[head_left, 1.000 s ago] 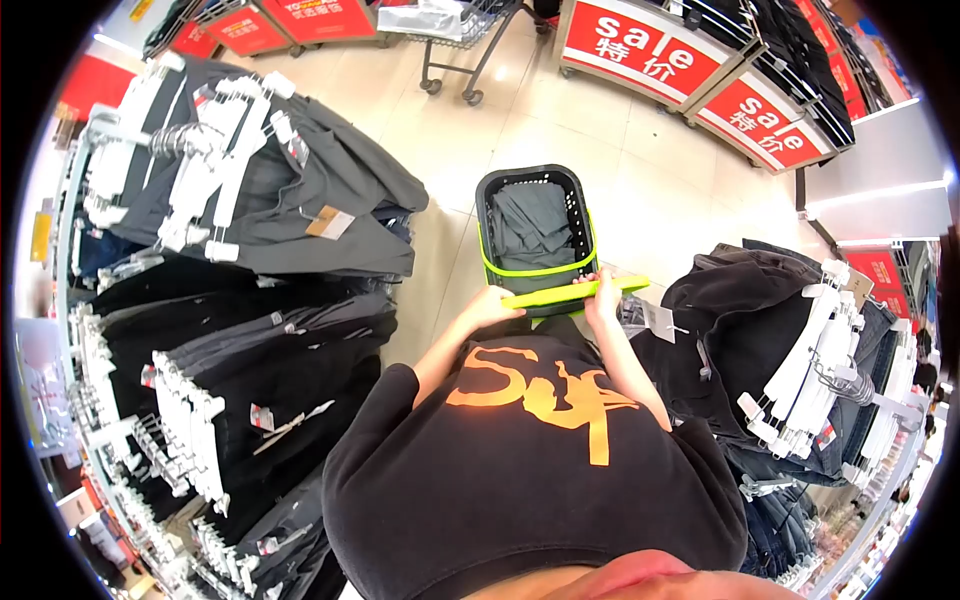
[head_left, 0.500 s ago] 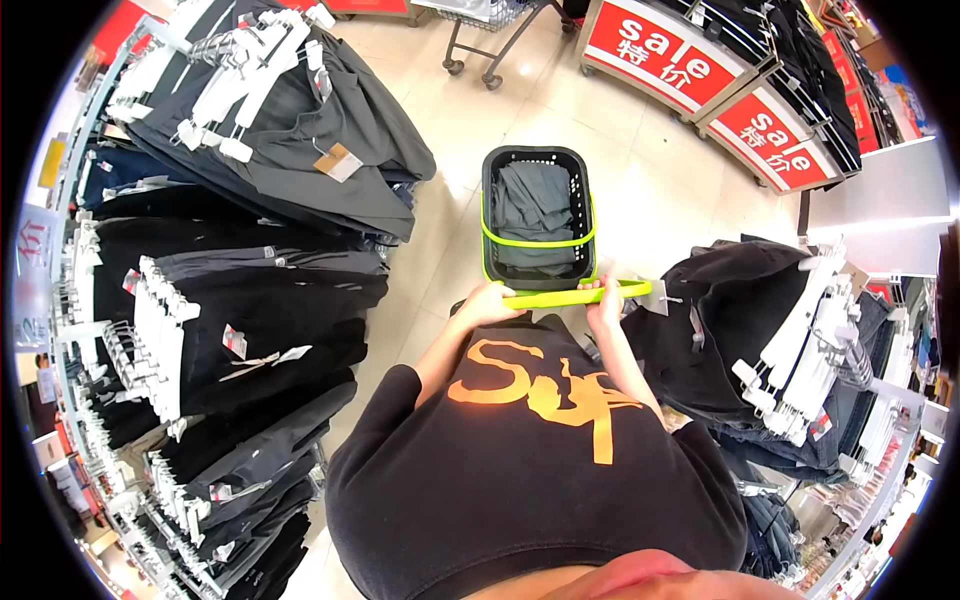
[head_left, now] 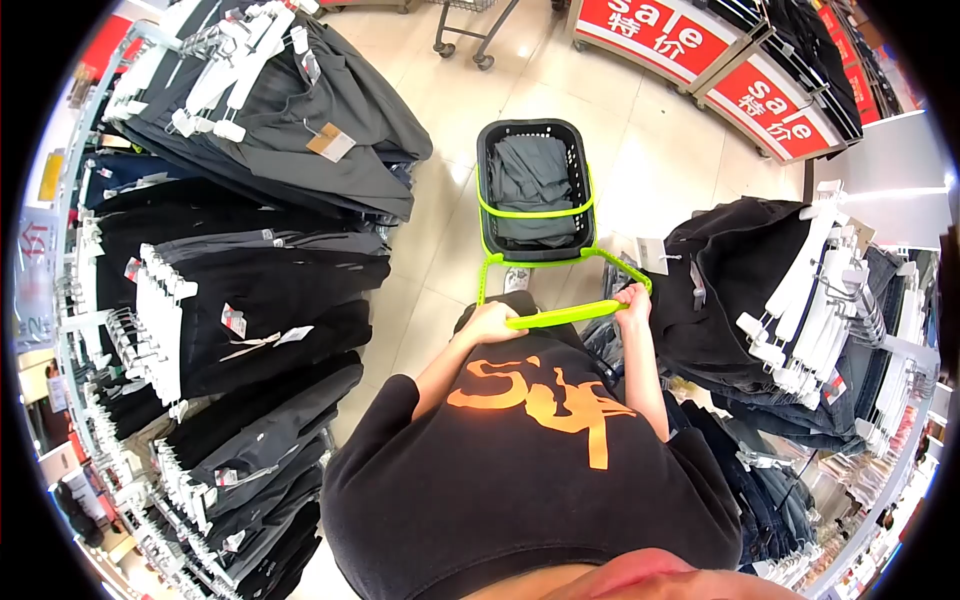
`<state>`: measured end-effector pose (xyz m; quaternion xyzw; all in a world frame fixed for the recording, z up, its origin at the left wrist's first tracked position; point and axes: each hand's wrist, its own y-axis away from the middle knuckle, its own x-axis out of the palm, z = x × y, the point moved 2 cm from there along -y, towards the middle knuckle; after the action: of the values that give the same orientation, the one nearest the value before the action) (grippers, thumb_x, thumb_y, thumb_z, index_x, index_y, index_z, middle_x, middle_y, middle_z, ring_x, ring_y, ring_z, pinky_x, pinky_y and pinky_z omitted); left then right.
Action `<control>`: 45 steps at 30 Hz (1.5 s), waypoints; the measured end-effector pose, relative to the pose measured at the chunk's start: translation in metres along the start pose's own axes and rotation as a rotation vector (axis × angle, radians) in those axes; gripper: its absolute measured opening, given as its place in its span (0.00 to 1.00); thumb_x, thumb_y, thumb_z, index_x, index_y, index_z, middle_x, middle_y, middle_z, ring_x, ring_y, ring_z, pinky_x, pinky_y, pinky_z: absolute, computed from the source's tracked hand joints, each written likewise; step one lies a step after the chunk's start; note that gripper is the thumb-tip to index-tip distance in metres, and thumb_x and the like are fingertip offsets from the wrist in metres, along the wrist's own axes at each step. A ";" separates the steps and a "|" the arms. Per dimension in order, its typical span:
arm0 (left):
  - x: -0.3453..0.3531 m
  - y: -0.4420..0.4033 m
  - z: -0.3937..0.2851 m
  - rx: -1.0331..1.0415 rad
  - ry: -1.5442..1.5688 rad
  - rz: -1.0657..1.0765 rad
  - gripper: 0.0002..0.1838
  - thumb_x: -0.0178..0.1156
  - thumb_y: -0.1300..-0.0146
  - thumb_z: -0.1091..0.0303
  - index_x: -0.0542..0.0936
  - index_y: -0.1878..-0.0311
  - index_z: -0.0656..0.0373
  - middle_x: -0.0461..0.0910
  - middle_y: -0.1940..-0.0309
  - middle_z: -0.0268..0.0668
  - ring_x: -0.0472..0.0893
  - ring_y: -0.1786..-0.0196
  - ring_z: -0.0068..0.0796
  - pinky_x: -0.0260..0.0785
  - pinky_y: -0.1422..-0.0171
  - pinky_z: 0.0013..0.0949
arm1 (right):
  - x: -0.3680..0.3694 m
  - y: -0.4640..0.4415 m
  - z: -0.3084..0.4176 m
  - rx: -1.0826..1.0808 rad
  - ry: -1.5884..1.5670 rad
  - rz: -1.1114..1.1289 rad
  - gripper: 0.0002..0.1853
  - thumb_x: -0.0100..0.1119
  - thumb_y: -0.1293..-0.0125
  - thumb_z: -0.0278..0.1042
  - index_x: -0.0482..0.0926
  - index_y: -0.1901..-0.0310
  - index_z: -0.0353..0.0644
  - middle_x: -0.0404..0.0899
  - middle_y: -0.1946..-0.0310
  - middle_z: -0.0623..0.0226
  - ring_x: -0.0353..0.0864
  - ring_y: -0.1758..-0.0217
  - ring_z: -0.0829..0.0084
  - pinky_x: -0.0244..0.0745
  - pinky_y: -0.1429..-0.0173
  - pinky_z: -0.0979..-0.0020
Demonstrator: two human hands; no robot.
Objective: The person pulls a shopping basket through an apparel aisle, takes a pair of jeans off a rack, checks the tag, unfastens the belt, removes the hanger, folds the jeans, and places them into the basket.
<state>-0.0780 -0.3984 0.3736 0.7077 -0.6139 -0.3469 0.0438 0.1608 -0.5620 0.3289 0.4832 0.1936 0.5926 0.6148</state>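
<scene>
In front of my body stands a black shopping basket (head_left: 489, 190) with folded dark grey clothing (head_left: 530, 170) inside. A thin green carrying handle (head_left: 540, 213) lies across its top. The basket's lime-green pull handle (head_left: 570, 315) reaches back toward my waist. My left hand (head_left: 494, 322) is closed on the left end of its grip bar. At the right end, my right hand (head_left: 633, 303) has its fingers wrapped round the same handle. Part of one shoe (head_left: 517, 279) shows between basket and handle.
Racks of dark trousers (head_left: 270, 300) on white hangers line my left. More dark trousers (head_left: 720, 280) hang close on my right. Beyond are red sale signs (head_left: 665, 35) on a display stand and a cart's wheels (head_left: 485, 62). Pale floor tiles (head_left: 440, 240) run between.
The pull handle has come back toward my body and away from the basket, its side arms now showing. My right hand has shifted right and lower; the basket sits slightly higher in view.
</scene>
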 end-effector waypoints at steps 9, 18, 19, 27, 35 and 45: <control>-0.037 -0.069 -0.012 -0.092 0.141 0.098 0.23 0.63 0.57 0.46 0.81 0.65 0.56 0.80 0.75 0.40 0.79 0.70 0.34 0.67 0.64 0.34 | 0.088 -0.049 0.048 -0.064 0.046 0.110 0.13 0.41 0.43 0.23 0.56 0.83 0.47 0.50 0.88 0.76 0.49 0.88 0.80 0.52 0.82 0.76; -0.100 -0.113 -0.033 -0.126 0.572 0.127 0.11 0.64 0.53 0.59 0.81 0.76 0.58 0.78 0.81 0.28 0.72 0.78 0.15 0.60 0.73 0.22 | 0.182 -0.096 0.061 -0.093 0.201 0.185 0.14 0.40 0.43 0.24 0.55 0.84 0.48 0.51 0.90 0.77 0.51 0.88 0.79 0.56 0.79 0.74; -0.086 -0.131 -0.022 -0.126 0.571 0.067 0.12 0.64 0.53 0.59 0.79 0.79 0.58 0.76 0.84 0.29 0.69 0.83 0.16 0.59 0.78 0.22 | 0.197 -0.100 0.067 -0.104 0.248 0.197 0.14 0.40 0.43 0.24 0.55 0.84 0.48 0.51 0.90 0.77 0.51 0.88 0.79 0.56 0.79 0.74; -0.083 -0.246 -0.052 -0.052 0.523 -0.173 0.22 0.63 0.57 0.49 0.78 0.78 0.63 0.73 0.86 0.35 0.71 0.82 0.25 0.62 0.74 0.33 | 0.288 -0.202 0.138 -0.053 0.313 0.378 0.12 0.44 0.46 0.23 0.56 0.82 0.48 0.51 0.89 0.76 0.51 0.89 0.80 0.56 0.81 0.76; -0.161 -0.266 -0.059 -0.150 0.215 -0.522 0.16 0.61 0.55 0.52 0.80 0.74 0.58 0.76 0.83 0.40 0.78 0.76 0.37 0.67 0.69 0.35 | 0.372 -0.220 0.123 0.177 0.191 0.603 0.10 0.44 0.44 0.23 0.60 0.80 0.46 0.56 0.85 0.76 0.54 0.85 0.81 0.58 0.76 0.78; -0.248 -0.262 -0.023 -0.451 0.117 -0.702 0.12 0.59 0.56 0.56 0.80 0.73 0.53 0.77 0.76 0.44 0.77 0.70 0.46 0.69 0.65 0.39 | 0.455 -0.206 0.069 0.237 0.316 0.669 0.10 0.41 0.43 0.24 0.58 0.80 0.44 0.56 0.84 0.71 0.58 0.77 0.72 0.64 0.60 0.68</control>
<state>0.1529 -0.1206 0.3712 0.8650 -0.2408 -0.4257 0.1118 0.4297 -0.1356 0.3438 0.4902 0.1847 0.8009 0.2900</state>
